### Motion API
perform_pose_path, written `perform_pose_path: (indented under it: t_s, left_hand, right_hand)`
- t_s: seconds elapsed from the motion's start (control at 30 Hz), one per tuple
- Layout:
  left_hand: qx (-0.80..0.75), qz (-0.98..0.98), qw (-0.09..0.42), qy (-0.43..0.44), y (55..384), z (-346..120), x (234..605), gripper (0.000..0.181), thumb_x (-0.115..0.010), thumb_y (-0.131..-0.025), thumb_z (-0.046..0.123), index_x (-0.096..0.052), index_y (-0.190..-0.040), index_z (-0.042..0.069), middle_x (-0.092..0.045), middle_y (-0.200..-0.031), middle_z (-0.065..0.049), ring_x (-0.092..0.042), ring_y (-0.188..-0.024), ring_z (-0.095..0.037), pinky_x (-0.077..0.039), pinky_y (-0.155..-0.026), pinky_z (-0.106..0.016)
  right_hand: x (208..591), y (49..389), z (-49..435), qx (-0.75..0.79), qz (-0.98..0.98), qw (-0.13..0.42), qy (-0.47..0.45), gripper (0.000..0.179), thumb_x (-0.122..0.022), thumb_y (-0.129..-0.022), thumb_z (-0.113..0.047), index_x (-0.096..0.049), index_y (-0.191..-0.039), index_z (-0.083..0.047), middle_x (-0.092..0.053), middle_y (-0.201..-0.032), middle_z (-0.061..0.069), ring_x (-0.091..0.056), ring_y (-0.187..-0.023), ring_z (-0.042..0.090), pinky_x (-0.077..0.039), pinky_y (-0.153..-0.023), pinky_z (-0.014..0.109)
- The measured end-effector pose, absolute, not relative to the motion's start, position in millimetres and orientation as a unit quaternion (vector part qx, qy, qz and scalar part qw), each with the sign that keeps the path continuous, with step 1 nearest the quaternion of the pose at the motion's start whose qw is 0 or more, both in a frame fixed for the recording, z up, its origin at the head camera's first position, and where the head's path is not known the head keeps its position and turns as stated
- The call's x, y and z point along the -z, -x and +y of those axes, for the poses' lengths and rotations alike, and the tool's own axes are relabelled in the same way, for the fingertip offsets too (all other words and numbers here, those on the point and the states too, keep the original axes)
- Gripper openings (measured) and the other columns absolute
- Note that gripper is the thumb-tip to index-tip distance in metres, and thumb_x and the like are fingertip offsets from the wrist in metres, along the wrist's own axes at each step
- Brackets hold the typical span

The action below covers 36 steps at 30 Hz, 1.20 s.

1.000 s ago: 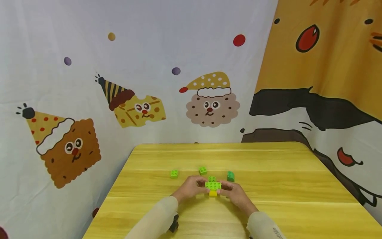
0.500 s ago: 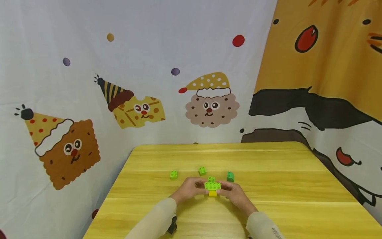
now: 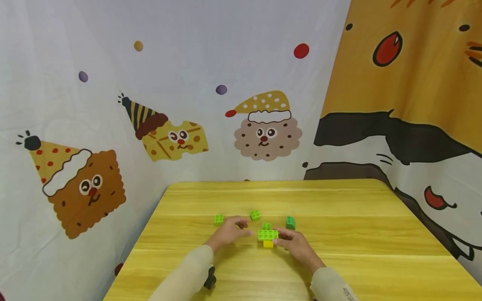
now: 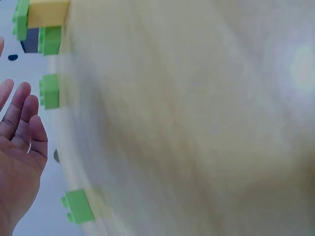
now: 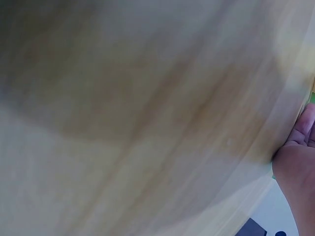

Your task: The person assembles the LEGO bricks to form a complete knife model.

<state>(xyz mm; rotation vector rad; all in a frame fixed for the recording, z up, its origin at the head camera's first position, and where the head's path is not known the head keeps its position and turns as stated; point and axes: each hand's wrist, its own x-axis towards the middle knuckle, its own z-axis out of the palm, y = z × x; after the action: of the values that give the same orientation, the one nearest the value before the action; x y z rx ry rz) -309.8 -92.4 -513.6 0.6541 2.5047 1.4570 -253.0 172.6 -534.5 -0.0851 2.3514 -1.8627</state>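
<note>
1. Nearest on the surface [image 3: 350,209], the right hand [image 3: 295,246] keeps a narrow grip on the right end of the long lime brick [image 3: 268,235], thumb in front, fingers behind.
2. Under that brick sits the yellow brick [image 3: 268,244]; the right hand alone now seems to steady the pair.
3. Left of them, the left hand [image 3: 229,232] has come off the pair, its grip wide and holding nothing, so it looks free.
4. Just behind the pair, a small lime brick [image 3: 266,226] shows; whether joined, I cannot tell.
5. Farther back, the rounded green brick [image 3: 290,223], left lime brick [image 3: 219,219] and middle lime brick [image 3: 255,215] lie untouched.
</note>
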Motion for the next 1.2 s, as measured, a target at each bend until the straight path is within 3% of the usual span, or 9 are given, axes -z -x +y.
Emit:
perform_pose_path:
  t_s: [0.37,0.8,1.2]
  left_hand:
    - [-0.505,0.84,0.056,-0.189,320.7,-112.2,503.1,0.045,-0.075,-0.09,0.032,-0.066,-0.128,0.009,-0.062,-0.119,-0.017,-0.054,-0.106,-0.025,-0.048,-0.087,-0.043]
    - [-0.522,0.844,0.008,-0.121,332.6,-145.4,496.2,0.043,-0.076,-0.09,0.032,-0.066,-0.129,0.018,-0.061,-0.119,-0.008,-0.052,-0.109,-0.024,-0.047,-0.089,-0.044]
    - [-0.518,0.851,-0.011,-0.085,340.8,-169.4,499.8,0.045,-0.076,-0.089,0.031,-0.066,-0.13,0.016,-0.06,-0.127,-0.016,-0.052,-0.113,-0.027,-0.046,-0.092,-0.048]
  right_hand:
    - [534.1,250.9,173.3,0.605,0.792,0.078,0.025,0.054,-0.076,-0.089,-0.031,-0.061,-0.135,-0.007,-0.065,-0.122,0.011,-0.059,-0.111,0.026,-0.053,-0.086,0.041]
    - [534.2,252.1,170.7,0.605,0.793,0.068,0.017,0.052,-0.077,-0.088,-0.028,-0.063,-0.133,-0.007,-0.065,-0.122,0.011,-0.058,-0.112,0.028,-0.052,-0.088,0.042]
    - [535.2,253.1,170.6,0.608,0.79,0.077,0.02,0.053,-0.076,-0.089,-0.031,-0.063,-0.134,-0.008,-0.063,-0.124,0.01,-0.057,-0.113,0.028,-0.051,-0.089,0.042]
